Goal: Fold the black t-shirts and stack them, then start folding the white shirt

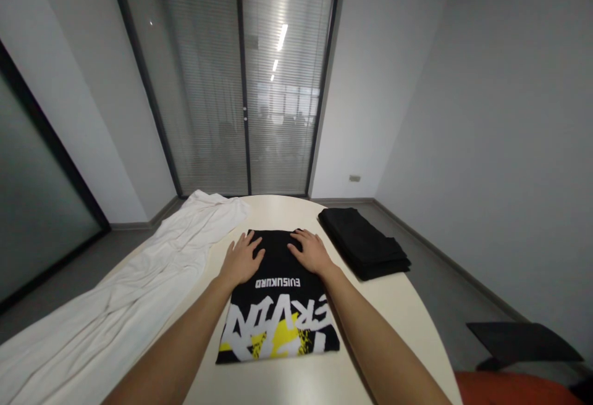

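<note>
A folded black T-shirt (pixel 278 306) with white and yellow lettering lies on the cream round table (pixel 403 318) in front of me. My left hand (pixel 241 260) rests flat on the shirt's far left part, fingers spread. My right hand (pixel 311 252) lies flat on its far right part, fingers also stretched out. Neither hand holds anything.
A long white cloth (pixel 139 294) is spread along the table's left side. A folded stack of black garments (pixel 364 241) sits at the right far edge. A dark chair part (pixel 523 340) and something orange (pixel 514 389) are at the lower right. Blinds cover glass doors behind.
</note>
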The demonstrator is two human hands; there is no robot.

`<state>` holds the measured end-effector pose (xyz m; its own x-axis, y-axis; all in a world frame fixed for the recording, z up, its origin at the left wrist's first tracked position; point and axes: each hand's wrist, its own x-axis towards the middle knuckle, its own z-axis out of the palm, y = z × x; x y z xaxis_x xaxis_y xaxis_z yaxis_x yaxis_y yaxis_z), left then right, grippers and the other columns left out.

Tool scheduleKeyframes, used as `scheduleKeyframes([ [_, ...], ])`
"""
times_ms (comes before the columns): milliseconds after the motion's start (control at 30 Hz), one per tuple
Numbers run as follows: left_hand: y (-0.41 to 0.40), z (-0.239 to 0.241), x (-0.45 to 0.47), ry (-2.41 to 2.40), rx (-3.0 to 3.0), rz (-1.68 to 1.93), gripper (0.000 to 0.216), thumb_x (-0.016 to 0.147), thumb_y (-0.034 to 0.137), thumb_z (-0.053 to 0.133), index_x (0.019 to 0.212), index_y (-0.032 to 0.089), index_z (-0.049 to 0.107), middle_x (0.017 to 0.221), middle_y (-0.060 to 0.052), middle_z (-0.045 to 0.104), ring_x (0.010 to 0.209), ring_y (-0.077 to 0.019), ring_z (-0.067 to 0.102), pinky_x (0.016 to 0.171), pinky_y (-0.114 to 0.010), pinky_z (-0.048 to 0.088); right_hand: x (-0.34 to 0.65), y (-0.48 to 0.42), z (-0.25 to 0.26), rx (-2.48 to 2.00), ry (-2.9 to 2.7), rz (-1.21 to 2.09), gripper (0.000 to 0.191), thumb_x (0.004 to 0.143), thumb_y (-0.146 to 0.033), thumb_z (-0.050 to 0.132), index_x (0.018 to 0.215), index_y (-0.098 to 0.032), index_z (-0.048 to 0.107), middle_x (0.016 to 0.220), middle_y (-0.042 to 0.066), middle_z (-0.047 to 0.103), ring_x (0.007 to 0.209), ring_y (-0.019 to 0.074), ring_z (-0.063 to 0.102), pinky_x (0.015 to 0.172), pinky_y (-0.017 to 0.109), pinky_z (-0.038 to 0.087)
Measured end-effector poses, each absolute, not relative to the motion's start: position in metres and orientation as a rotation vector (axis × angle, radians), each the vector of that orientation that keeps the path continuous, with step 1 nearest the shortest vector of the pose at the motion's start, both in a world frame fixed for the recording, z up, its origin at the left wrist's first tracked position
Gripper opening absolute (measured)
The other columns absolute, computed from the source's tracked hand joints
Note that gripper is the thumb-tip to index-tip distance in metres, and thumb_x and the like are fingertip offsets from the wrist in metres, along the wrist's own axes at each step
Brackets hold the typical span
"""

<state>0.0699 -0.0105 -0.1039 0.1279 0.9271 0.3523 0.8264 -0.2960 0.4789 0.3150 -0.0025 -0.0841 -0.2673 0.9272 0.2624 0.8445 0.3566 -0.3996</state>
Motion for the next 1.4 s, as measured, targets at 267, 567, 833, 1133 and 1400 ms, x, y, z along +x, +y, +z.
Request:
scheduleKeyframes([
  [267,-0.014,-0.107,0.073,1.888,2.332,0.665,0.047,0.097,0.038,0.045,0.139,0.021,0.056,0.156,-0.014,0.040,0.143,-0.0359,0.037,0.115,-0.057,0.026,0.283,-0.030,-0.067,-1.345,-2.433,0.262,0.061,0.095,-0.061,0.044,0.147,-0.030,0.047,0.160,0.006,0.035,0.150,0.0304,0.021,0.121,0.053,0.010],
  [567,-0.021,-0.094,0.073,2.072,2.288,0.569,0.047,0.097,0.035,0.044,0.140,0.019,0.056,0.148,-0.014,0.052,0.136,-0.0329,0.046,0.112,-0.052,0.031,0.294,-0.029,-0.074,-1.500,-2.432,0.391,0.071,0.094,-0.070,0.034,0.151,-0.027,0.042,0.163,0.006,0.028,0.151,0.0286,0.019,0.121,0.051,0.012],
  [833,-0.019,-0.073,0.057,2.167,2.007,0.502,0.039,0.090,0.039,0.052,0.118,0.015,0.066,0.113,-0.018,0.071,0.105,-0.0330,0.066,0.084,-0.039,0.048,0.319,-0.009,-0.079,-2.012,-1.888,0.222,0.059,0.094,-0.051,0.049,0.140,-0.014,0.053,0.144,0.020,0.052,0.134,0.0348,0.043,0.107,0.047,0.033],
  [1133,-0.008,-0.072,0.041,1.940,1.776,0.475,0.017,0.075,0.027,0.071,0.067,0.019,0.058,0.066,-0.004,0.067,0.072,-0.0216,0.066,0.061,-0.026,0.039,0.347,-0.003,-0.060,-1.954,-1.752,0.671,0.017,0.079,-0.031,0.071,0.071,-0.016,0.070,0.075,0.007,0.071,0.076,0.0186,0.065,0.065,0.025,0.040],
  [1400,-0.011,-0.063,0.051,1.744,1.383,0.668,0.012,0.088,0.017,0.062,0.089,0.018,0.051,0.060,0.004,0.060,0.048,-0.0143,0.066,0.044,-0.019,0.036,0.341,0.005,-0.057,-1.744,-1.451,1.069,0.016,0.082,-0.019,0.070,0.073,-0.015,0.057,0.051,-0.004,0.052,0.047,0.0109,0.055,0.049,0.021,0.040],
])
